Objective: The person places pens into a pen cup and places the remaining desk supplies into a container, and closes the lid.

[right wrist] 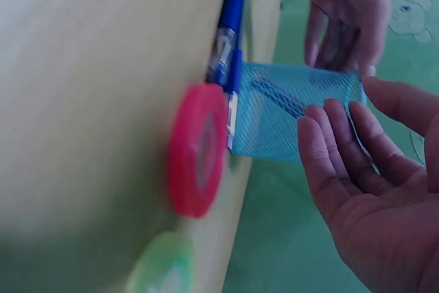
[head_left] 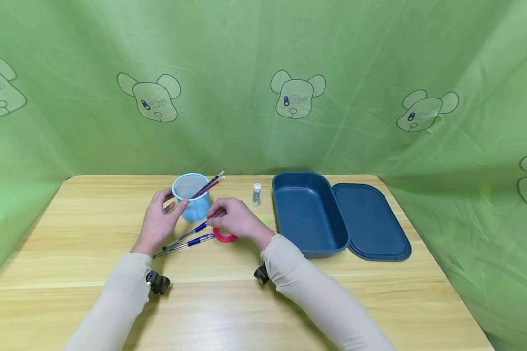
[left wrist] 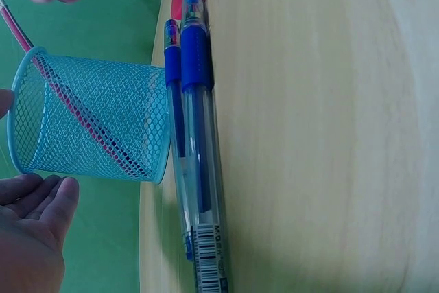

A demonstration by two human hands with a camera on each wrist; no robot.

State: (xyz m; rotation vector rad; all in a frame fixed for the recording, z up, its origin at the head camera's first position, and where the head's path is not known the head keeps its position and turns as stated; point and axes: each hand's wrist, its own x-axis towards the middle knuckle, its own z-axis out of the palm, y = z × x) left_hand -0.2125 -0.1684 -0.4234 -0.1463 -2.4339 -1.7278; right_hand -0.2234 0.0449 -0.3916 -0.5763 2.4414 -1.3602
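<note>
My left hand (head_left: 158,222) holds the light blue mesh pen cup (head_left: 196,209) near its rim, fingers on one side and thumb on the other. Two pencils (head_left: 214,184), one dark and one red, lean inside the cup and stick out past the rim. Just right of the cup, my right hand (head_left: 232,218) hovers with loosely bent fingers and holds nothing, as the right wrist view shows. Two clear pens with blue grips (left wrist: 197,60) lie on the table in front of the cup. Beneath the right hand is a pink tape roll (right wrist: 184,162).
A white glue stick (head_left: 256,195) stands toward the back. Close to the right wrist lies a yellow-green item (right wrist: 163,265), blurred. Farther right sit a dark blue box (head_left: 309,219) and its flat lid (head_left: 373,222). Green cloth (head_left: 228,97) hangs behind the wooden table (head_left: 211,302).
</note>
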